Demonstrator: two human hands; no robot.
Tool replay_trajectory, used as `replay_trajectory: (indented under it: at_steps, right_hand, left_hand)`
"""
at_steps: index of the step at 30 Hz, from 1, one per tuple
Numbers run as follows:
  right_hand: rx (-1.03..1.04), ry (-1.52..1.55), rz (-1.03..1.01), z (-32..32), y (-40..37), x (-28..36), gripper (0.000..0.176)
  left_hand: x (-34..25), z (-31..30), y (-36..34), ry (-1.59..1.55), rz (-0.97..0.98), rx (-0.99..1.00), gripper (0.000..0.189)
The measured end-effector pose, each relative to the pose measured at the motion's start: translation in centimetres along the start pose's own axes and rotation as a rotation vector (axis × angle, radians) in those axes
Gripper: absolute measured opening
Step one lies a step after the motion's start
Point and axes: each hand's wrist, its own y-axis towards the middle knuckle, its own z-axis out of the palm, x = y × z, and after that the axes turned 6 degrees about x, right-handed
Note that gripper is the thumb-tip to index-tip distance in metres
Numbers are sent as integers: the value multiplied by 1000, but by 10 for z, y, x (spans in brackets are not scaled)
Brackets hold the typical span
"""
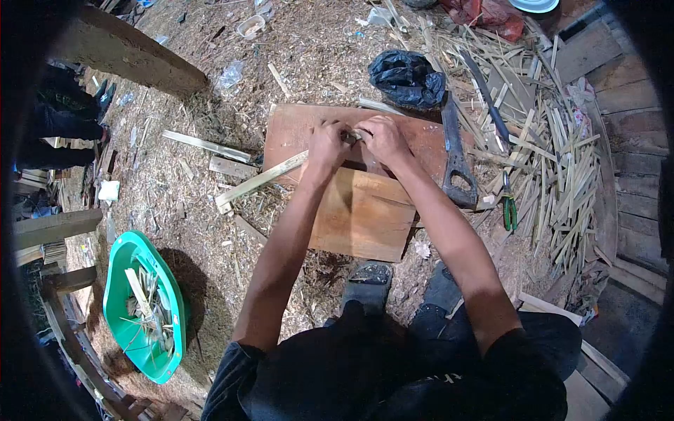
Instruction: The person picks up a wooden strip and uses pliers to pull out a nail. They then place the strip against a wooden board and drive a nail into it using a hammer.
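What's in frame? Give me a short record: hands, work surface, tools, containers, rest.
left hand: fingers bent over the reddish board, at the near end of a pale slat
right hand: close beside the left, fingers bent
between hands: something small, mostly hidden; grip unclear
surface: reddish board, with a lighter board on the wearer's side
tools: saw on the reddish board's right part; green-handled pliers right of it
containers: green tub, wood scraps inside
rest: black plastic bag; pile of thin strips, far right

Black short-sleeved shirt with pale lettering, dark trousers, dark sandals.
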Motion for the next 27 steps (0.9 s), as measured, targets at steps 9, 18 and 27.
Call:
replay_trajectory:
  at_steps: [9, 18, 27]
  right_hand:
    - [-29, 138, 110, 0, -1, 1, 15]
    - [-359, 189, 155, -25, -19, -8, 18]
    - [1, -116, 450, -27, -78, -24, 29]
  left_hand:
    - [-1, 8, 10, -236, -287, 225, 25]
    - [-2, 12, 10, -311, -350, 247, 22]
    - [0, 15, 7, -160, -169, 83, 19]
